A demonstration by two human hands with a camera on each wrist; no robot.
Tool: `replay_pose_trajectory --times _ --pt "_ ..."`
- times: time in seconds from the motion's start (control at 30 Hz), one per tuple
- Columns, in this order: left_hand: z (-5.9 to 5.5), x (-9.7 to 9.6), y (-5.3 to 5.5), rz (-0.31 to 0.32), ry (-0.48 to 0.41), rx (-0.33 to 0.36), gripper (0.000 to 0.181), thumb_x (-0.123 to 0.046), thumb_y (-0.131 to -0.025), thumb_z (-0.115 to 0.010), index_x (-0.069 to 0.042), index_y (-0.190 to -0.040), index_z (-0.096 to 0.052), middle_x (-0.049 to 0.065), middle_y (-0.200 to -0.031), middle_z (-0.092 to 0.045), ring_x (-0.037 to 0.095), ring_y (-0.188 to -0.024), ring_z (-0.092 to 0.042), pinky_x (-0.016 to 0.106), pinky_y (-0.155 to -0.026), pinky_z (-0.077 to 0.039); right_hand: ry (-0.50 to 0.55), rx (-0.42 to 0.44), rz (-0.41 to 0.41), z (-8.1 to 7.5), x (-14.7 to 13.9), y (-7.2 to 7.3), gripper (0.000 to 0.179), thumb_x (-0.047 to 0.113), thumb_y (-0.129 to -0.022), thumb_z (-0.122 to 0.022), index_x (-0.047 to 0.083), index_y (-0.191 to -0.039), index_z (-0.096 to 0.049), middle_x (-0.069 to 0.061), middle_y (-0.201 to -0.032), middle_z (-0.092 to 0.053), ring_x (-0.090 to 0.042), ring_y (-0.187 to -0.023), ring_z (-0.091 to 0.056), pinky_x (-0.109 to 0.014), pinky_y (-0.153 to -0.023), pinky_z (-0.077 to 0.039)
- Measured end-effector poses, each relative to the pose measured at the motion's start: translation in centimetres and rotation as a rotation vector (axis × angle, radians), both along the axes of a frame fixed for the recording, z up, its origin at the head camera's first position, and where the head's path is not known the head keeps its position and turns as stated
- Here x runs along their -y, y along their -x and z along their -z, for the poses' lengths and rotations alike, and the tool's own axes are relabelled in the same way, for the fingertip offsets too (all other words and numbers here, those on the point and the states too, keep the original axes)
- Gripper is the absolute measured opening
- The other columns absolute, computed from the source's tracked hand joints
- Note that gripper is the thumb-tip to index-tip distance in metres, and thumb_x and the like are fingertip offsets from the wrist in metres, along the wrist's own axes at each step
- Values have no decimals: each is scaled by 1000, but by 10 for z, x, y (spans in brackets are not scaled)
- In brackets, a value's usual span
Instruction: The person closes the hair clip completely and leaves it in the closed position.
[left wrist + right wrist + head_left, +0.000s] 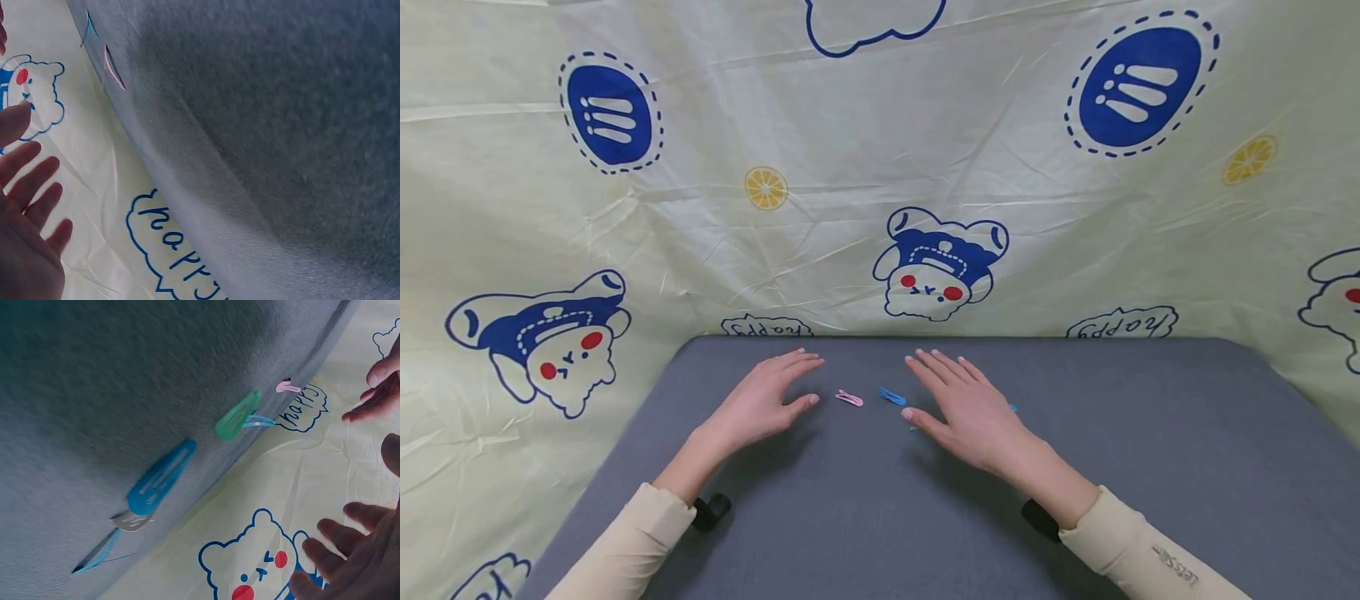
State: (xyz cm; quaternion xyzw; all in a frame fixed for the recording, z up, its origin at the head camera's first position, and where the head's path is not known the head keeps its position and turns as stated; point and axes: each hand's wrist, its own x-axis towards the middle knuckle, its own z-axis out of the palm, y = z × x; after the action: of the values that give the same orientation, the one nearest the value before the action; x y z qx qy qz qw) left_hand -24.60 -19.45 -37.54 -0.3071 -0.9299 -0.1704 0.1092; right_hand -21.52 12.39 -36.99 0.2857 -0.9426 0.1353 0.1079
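Note:
My left hand [765, 400] hovers over the left half of the grey table, its fingers extended and holding nothing. To its right lie a pink snap hair clip [849, 398] and a blue hair clip [892, 397]. My right hand [973, 412] is held above the table with fingers outstretched, also holding nothing. It partly covers a green hair clip [238, 417] in the head view. Below it in the right wrist view lie a larger blue clip [162, 478], a silver-grey clip [132, 521] and a light blue clip [100, 553].
The grey cloth-covered table [850, 517] has rounded far corners. Behind it hangs a pale printed curtain [835, 258] with bears and orange slices. Black straps show at both wrists, beneath the cream sleeves [632, 533].

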Motion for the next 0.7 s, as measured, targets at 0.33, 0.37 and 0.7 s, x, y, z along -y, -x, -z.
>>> replay_pose_trajectory --times 0.33,0.37,0.7 --pt "3 4 20 -19 -98 127 41 -19 -93 -69 -7 -131 -61 9 -135 -58 26 -128 -50 47 -106 -37 91 175 -135 -6 10 26 65 47 -96 -59 20 -152 -39 -3 -152 -40 -25 -139 -37 -49 -109 -32" --pt "4 4 22 -23 -108 135 41 -19 -93 -69 -6 -131 -61 9 -133 -59 26 -127 -51 46 -105 -38 102 205 -134 -6 11 29 64 47 -96 -59 20 -151 -40 -3 -152 -42 -25 -138 -37 -49 -109 -33" --pt "11 3 37 -5 -203 277 40 -12 -90 -70 -5 -128 -63 7 -129 -63 26 -125 -52 46 -104 -39 193 382 -160 4 25 57 49 34 -98 -61 11 -141 -53 -6 -139 -55 -23 -129 -49 -46 -106 -38"
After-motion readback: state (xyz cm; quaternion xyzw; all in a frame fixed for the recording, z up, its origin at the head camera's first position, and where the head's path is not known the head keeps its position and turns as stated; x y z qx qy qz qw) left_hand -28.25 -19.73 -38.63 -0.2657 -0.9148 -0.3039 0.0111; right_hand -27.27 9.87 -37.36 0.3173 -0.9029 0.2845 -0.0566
